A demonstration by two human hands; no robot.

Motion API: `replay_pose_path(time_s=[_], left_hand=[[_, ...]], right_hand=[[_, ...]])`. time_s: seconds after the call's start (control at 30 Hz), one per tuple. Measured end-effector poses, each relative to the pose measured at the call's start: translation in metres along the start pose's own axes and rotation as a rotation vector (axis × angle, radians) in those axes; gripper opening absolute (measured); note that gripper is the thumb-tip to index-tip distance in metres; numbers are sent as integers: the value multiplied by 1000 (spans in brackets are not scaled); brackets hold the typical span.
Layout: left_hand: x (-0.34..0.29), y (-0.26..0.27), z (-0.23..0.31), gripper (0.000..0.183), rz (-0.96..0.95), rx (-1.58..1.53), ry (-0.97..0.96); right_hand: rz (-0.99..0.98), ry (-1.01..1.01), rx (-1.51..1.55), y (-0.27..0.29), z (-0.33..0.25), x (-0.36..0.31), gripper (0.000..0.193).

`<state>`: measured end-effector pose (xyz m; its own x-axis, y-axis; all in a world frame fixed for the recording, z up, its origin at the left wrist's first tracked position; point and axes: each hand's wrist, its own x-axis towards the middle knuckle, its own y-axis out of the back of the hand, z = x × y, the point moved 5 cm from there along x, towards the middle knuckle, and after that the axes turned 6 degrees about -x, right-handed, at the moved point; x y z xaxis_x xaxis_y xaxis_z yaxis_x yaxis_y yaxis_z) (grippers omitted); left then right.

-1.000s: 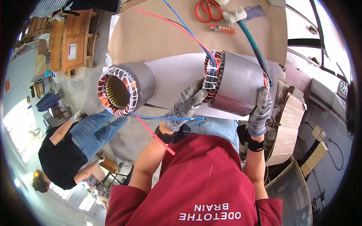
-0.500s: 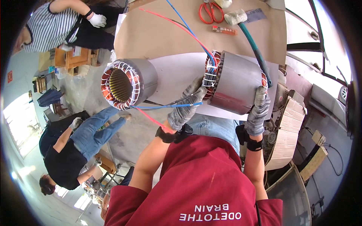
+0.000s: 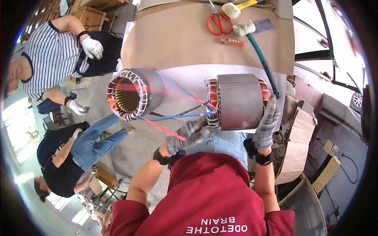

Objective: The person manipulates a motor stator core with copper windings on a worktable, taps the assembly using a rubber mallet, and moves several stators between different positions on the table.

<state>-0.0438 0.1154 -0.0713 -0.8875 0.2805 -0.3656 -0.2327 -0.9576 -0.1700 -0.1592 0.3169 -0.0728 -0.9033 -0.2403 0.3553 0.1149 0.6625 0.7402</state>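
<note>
A grey cylindrical motor stator (image 3: 241, 101) lies on its side on white paper at the table's near edge, copper windings laced with white cord at both ends. My left hand (image 3: 189, 135), in a grey glove, is just below its left end, fingers extended and slightly blurred; contact is unclear. Flat against the right winding end rests my gloved right hand (image 3: 267, 124), fingers straight. Red lead wires, smeared by motion, stretch leftward from the stator. A second stator (image 3: 154, 91) stands to the left, its slotted bore showing, with blue and red leads near my left hand.
Toward the far side of the brown-covered table (image 3: 169, 39) lie red-handled scissors (image 3: 219, 23), a small orange packet (image 3: 232, 41) and a mallet with a green handle (image 3: 263, 59). A yellow-handled mallet (image 3: 232, 10) lies beyond. Two other people, one in stripes (image 3: 55, 55), are at the left.
The right stator has turned from tilted to nearly square with the table edge. Its leads have swung from pointing away to the left. My left hand has slipped lower, off the winding's side.
</note>
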Motion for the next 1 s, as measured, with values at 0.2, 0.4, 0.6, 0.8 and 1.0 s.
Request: replay_pose_path(time_s=[0.2,0.4,0.6,0.8,1.0], left_hand=[[-18,-58,-66,47,-180,1351,-583],[-13,-46,-33,41,-32,518,-177],[-33,15,-6,35,277,563,-308],[33,56,40,40,541,529,-355],[116,29,87,35,428,389,-534]], right_hand=[[-134,535,172,-38,-5,94,28],[-863,29,685,-60,-30,135,29],[-130,-183,442,16,17,68,22],[-400,-652,751,40,1,-65,22],[-365,-67,412,34,-66,-54,21]])
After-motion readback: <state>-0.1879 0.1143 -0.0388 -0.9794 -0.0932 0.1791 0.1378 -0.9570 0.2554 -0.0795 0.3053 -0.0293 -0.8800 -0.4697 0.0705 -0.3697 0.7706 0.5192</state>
